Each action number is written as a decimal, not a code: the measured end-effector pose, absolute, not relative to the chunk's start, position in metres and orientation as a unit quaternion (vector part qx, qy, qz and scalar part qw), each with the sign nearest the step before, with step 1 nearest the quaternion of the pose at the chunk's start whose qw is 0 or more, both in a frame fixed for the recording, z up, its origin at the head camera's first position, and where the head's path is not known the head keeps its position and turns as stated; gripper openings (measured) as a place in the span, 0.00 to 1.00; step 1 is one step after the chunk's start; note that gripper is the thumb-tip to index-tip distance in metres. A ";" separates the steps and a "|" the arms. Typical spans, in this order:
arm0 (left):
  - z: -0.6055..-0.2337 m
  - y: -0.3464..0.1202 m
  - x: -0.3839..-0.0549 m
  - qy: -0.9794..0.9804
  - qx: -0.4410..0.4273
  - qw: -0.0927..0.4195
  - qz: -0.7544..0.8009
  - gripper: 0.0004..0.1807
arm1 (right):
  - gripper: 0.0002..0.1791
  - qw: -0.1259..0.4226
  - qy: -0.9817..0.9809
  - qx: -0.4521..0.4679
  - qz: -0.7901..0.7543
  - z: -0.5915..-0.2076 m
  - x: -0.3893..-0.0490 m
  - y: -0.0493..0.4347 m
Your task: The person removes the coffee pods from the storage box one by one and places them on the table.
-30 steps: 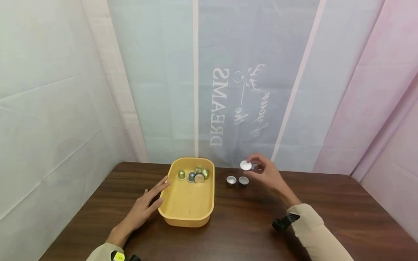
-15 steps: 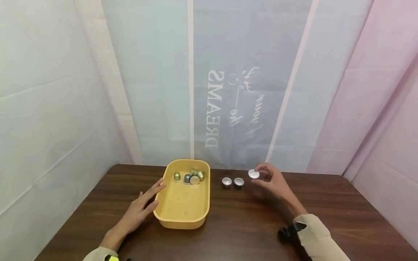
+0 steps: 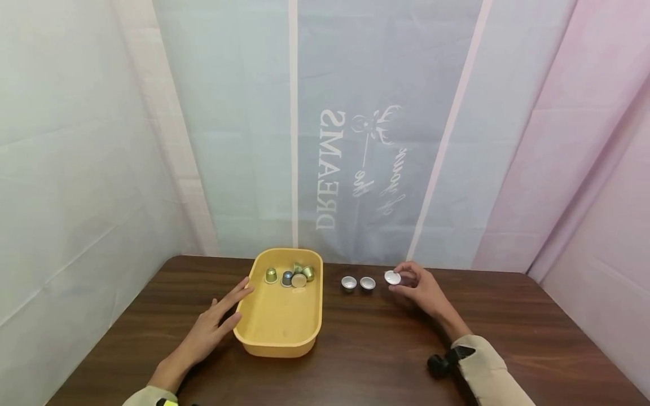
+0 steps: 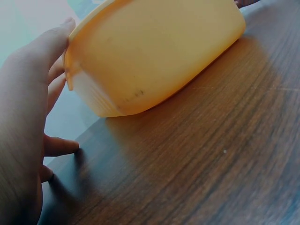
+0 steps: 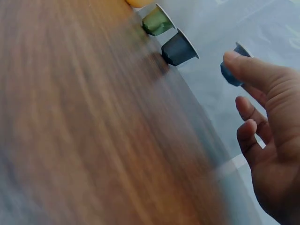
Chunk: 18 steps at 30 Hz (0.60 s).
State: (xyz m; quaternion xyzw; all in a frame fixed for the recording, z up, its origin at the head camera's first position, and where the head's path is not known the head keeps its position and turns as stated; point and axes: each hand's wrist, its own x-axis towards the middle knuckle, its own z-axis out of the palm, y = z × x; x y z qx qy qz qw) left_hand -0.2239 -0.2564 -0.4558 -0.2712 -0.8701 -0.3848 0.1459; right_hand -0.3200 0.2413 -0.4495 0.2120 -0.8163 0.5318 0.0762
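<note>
Between thumb and fingers, my right hand (image 3: pixel 424 290) pinches a blue coffee capsule (image 5: pixel 230 70), its silver lid facing up, just right of two capsules on the table. Of those two, the green capsule (image 5: pixel 158 22) is the farther left and the dark capsule (image 5: pixel 179 48) stands beside it; both rest lid up. My left hand (image 3: pixel 210 330) touches the left rim of a yellow tray (image 3: pixel 279 344) with extended fingers. Inside the tray's far end lie several capsules, among them a green one (image 3: pixel 271 275) and a blue one (image 3: pixel 286 278).
The dark wooden table (image 3: pixel 370 361) stretches toward me and to both sides. A printed fabric backdrop (image 3: pixel 244 141) hangs behind its far edge, close to the capsule row. Fabric walls rise at left and right.
The right hand has carried its capsule down and to the right of the two standing capsules, near table height. My left hand stays at the tray's rim. The head view has shifted slightly.
</note>
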 end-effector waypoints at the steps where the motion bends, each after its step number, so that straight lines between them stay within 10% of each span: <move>1: -0.456 -0.257 -0.224 -0.871 -0.270 0.146 -0.384 0.30 | 0.22 0.074 -0.820 0.206 0.529 -0.451 -0.320 0.241; 18: -0.452 -0.256 -0.221 -0.869 -0.264 0.152 -0.389 0.28 | 0.21 0.042 -0.857 0.185 0.478 -0.439 -0.306 0.226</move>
